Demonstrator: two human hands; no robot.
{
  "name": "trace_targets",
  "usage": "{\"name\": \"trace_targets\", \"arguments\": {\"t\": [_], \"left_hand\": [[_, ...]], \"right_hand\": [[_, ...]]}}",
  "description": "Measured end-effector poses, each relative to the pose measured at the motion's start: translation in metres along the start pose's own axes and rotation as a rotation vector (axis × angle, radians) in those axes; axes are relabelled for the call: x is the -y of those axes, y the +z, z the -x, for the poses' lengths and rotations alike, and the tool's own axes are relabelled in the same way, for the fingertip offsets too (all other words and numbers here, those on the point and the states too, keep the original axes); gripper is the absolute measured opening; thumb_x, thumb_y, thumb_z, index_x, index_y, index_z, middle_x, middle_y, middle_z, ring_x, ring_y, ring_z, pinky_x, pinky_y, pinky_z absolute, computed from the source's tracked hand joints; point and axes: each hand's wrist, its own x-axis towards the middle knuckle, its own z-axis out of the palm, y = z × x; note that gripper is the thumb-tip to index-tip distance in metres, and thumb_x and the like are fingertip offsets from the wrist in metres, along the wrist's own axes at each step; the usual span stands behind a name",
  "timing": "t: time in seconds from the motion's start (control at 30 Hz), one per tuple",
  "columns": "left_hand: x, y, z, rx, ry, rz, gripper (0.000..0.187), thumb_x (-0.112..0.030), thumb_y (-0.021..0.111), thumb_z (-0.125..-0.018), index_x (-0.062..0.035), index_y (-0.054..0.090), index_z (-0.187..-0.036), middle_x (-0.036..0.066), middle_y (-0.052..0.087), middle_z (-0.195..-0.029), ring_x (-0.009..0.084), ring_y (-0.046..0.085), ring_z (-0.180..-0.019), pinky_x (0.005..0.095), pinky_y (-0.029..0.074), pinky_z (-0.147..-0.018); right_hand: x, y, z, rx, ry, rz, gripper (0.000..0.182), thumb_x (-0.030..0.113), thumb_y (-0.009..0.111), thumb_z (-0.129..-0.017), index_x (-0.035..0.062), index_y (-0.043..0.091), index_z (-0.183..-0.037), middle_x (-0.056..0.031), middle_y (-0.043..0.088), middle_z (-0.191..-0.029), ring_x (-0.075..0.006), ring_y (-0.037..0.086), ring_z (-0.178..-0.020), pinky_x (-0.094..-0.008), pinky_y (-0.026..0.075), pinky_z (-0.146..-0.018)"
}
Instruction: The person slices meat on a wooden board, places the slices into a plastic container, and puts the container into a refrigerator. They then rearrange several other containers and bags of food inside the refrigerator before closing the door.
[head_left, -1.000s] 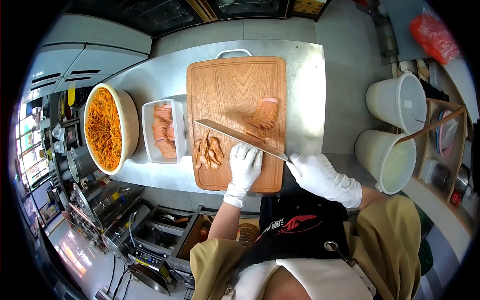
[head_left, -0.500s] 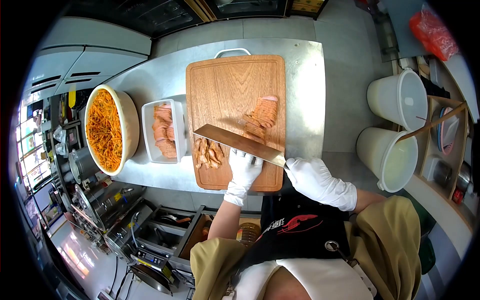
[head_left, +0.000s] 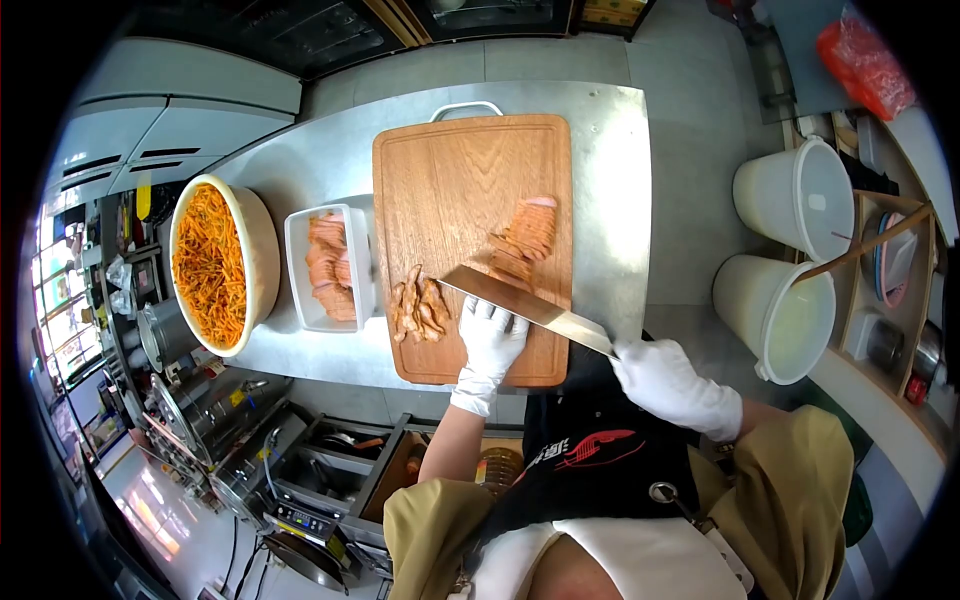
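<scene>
My right hand [head_left: 672,388], in a white glove, is closed around the handle of a large cleaver [head_left: 530,310]. Its broad blade slants across the lower part of the wooden cutting board [head_left: 440,190]. Just below the blade is my gloved left hand [head_left: 490,345], fingers curled on the near end of the meat; the blade hides some of that contact. Beyond the cleaver, overlapping slices of pinkish-brown meat [head_left: 528,230] lie in a row. A small heap of browned meat pieces [head_left: 420,308] rests on the board left of my left hand.
Left of the board, a white plastic container [head_left: 366,290] holds sliced meat. Beside it stands a cream tub [head_left: 262,265] of orange shreds. All sit on a metal table [head_left: 610,180]. Two white buckets [head_left: 765,200] stand at the right. Kitchen equipment is at lower left.
My right hand has moved right and slightly toward my body, drawing the cleaver with it. The blade tip has shifted right, uncovering more of the browned pieces. My left hand stays nearly in place.
</scene>
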Motion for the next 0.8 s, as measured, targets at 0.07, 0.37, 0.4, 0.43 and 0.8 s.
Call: {"name": "trace_targets", "arguments": {"t": [0.07, 0.37, 0.4, 0.43, 0.8], "left_hand": [[-0.001, -0.001, -0.002, 0.003, -0.009, 0.005, 0.027, -0.009, 0.072, -0.065, -0.0086, 0.066, -0.092, 0.009, 0.061, -0.094, 0.0337, 0.059, -0.09, 0.0414, 0.05, -0.08], [0.0, 0.0, -0.002, -0.009, -0.008, 0.007, 0.025, -0.008, 0.073, -0.065, -0.0088, 0.065, -0.089, 0.009, 0.062, -0.092, 0.0328, 0.059, -0.087, 0.0398, 0.051, -0.076], [0.0, 0.0, 0.0, 0.022, -0.034, 0.021, 0.025, -0.006, 0.072, -0.065, -0.0085, 0.065, -0.088, 0.009, 0.062, -0.092, 0.0328, 0.059, -0.087, 0.0403, 0.05, -0.077], [0.001, 0.0, 0.001, 0.05, -0.06, 0.034, 0.024, -0.003, 0.071, -0.065, -0.0081, 0.065, -0.088, 0.009, 0.062, -0.091, 0.0328, 0.06, -0.088, 0.0408, 0.05, -0.078], [0.0, 0.002, -0.002, -0.026, -0.013, 0.062, 0.022, -0.003, 0.073, -0.066, -0.0089, 0.065, -0.086, 0.008, 0.06, -0.089, 0.0318, 0.059, -0.086, 0.0401, 0.049, -0.078]], "right_hand": [[-0.003, -0.002, 0.003, 0.045, 0.014, 0.07, 0.02, 0.014, 0.053, -0.087, -0.002, 0.059, -0.076, -0.0176, 0.059, -0.06, -0.0314, 0.062, -0.052, -0.0405, 0.051, -0.049], [-0.001, -0.002, -0.01, 0.035, -0.045, 0.028, 0.015, 0.011, 0.053, -0.084, -0.001, 0.058, -0.076, -0.0166, 0.059, -0.059, -0.0314, 0.063, -0.052, -0.0397, 0.05, -0.049], [-0.005, -0.004, 0.0, 0.067, 0.002, 0.015, 0.016, 0.011, 0.053, -0.085, -0.001, 0.058, -0.076, -0.0167, 0.059, -0.059, -0.0316, 0.062, -0.052, -0.0394, 0.051, -0.049], [-0.008, -0.006, 0.006, 0.089, 0.025, 0.06, 0.017, 0.011, 0.052, -0.086, -0.0007, 0.058, -0.075, -0.017, 0.059, -0.058, -0.0321, 0.062, -0.052, -0.0397, 0.051, -0.048], [0.004, 0.036, -0.088, -0.105, -0.18, 0.138, 0.025, 0.018, 0.049, -0.092, -0.0031, 0.058, -0.082, -0.0202, 0.061, -0.063, -0.0334, 0.061, -0.052, -0.0395, 0.049, -0.046]]}}
